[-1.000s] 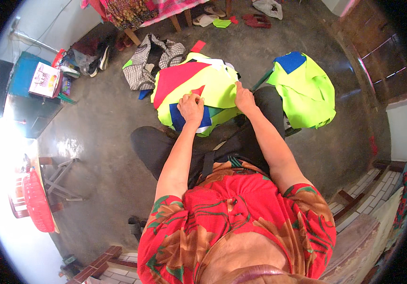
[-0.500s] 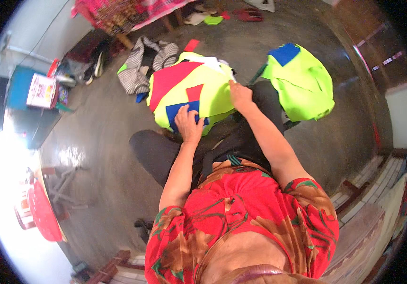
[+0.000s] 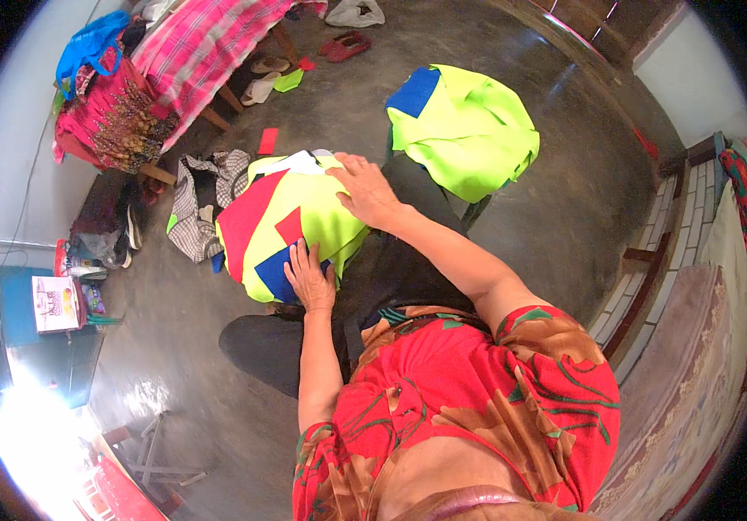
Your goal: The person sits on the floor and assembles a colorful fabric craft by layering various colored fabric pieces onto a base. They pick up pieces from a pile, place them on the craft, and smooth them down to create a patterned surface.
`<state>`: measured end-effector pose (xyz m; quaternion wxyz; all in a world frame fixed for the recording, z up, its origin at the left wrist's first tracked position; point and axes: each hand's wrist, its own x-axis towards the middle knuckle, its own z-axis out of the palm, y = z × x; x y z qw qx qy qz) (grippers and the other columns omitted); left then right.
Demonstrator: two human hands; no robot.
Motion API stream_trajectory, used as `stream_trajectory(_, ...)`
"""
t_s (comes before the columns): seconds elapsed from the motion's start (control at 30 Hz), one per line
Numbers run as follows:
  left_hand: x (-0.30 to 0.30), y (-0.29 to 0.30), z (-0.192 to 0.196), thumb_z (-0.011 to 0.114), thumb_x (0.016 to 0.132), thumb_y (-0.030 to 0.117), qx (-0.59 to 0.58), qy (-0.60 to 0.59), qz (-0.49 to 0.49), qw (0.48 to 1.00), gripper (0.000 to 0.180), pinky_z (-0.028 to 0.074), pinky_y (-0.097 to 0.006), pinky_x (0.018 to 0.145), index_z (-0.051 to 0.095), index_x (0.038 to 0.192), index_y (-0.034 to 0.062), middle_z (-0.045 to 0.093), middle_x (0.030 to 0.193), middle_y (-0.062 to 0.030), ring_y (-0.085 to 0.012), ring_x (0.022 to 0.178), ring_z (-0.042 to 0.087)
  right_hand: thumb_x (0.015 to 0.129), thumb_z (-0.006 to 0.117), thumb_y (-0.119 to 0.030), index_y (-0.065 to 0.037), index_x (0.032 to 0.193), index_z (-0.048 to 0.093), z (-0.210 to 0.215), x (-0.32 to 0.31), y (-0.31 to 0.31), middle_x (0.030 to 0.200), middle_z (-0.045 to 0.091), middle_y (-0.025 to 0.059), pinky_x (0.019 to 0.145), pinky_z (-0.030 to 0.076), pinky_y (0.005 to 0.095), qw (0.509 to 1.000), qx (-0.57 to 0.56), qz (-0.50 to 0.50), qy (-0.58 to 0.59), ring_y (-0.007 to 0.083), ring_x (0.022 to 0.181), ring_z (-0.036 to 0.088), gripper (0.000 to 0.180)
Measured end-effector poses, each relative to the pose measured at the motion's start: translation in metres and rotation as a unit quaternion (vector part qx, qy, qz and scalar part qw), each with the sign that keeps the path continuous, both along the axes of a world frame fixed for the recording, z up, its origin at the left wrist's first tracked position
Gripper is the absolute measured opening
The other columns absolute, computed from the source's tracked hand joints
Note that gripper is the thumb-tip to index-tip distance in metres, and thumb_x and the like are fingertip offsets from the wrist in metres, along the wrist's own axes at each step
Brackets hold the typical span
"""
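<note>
Glare swallows the near left, where a red plastic object [image 3: 126,493] runs out of frame. And here, ahead of the person, lies the neon-yellow cloth [image 3: 308,193] with red, blue and white patches, its support hidden underneath! Left hand [image 3: 310,276], fingers spread, rests over the blue patch; right hand [image 3: 366,189], fingers extended, lies along the right edge, palms unseen. Left, a white printed package [image 3: 56,304], lettering too small to read.

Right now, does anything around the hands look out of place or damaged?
Two scraps look stray: a small red piece on the floor, just beyond the neon-yellow cloth under the left hand and right hand, and a lime-green piece beside a pale shoe. Both lie loose. No spill or damage shows.
</note>
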<state>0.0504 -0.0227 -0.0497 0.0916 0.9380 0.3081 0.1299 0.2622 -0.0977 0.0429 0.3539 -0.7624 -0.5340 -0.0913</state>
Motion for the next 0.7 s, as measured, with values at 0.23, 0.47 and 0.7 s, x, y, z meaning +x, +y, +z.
stream_trajectory(0.23, 0.001, -0.003, 0.000, 0.071, 0.074, 0.019, 0.003, 0.000, 0.004, 1.000, 0.063, 0.021, -0.054, 0.107, 0.044, 0.131, 0.0118, 0.032, 0.146, -0.0111, -0.0315, 0.137, 0.025, 0.072, 0.068, -0.006, -0.010, 0.110, 0.057, 0.005, 0.085, -0.072, 0.120, 0.055, 0.0153, 0.095, 0.043, 0.0425, 0.988, 0.065, -0.140, 0.010, 0.0337, 0.112, 0.050, 0.040)
stream_trajectory(0.47, 0.001, -0.001, 0.001, 0.071, 0.074, 0.020, -0.004, -0.013, 0.003, 1.000, 0.061, 0.021, -0.054, 0.108, 0.046, 0.129, 0.0121, 0.033, 0.145, -0.0110, -0.0304, 0.136, 0.027, 0.073, 0.069, -0.009, -0.011, 0.116, 0.055, -0.007, 0.164, -0.106, 0.124, 0.053, 0.0103, 0.091, 0.044, 0.0441, 0.968, -0.049, -0.247, 0.016, 0.0322, 0.112, 0.050, 0.045)
stream_trajectory(0.7, -0.002, 0.000, 0.003, 0.071, 0.074, 0.020, -0.016, -0.006, 0.009, 1.000, 0.062, 0.020, -0.053, 0.109, 0.045, 0.130, 0.0129, 0.032, 0.146, -0.0102, -0.0296, 0.137, 0.025, 0.076, 0.067, -0.009, -0.015, 0.122, 0.055, 0.002, 0.171, -0.072, 0.128, 0.052, 0.0106, 0.093, 0.042, 0.0443, 0.967, -0.138, -0.211, -0.038, 0.0309, 0.117, 0.048, 0.048)
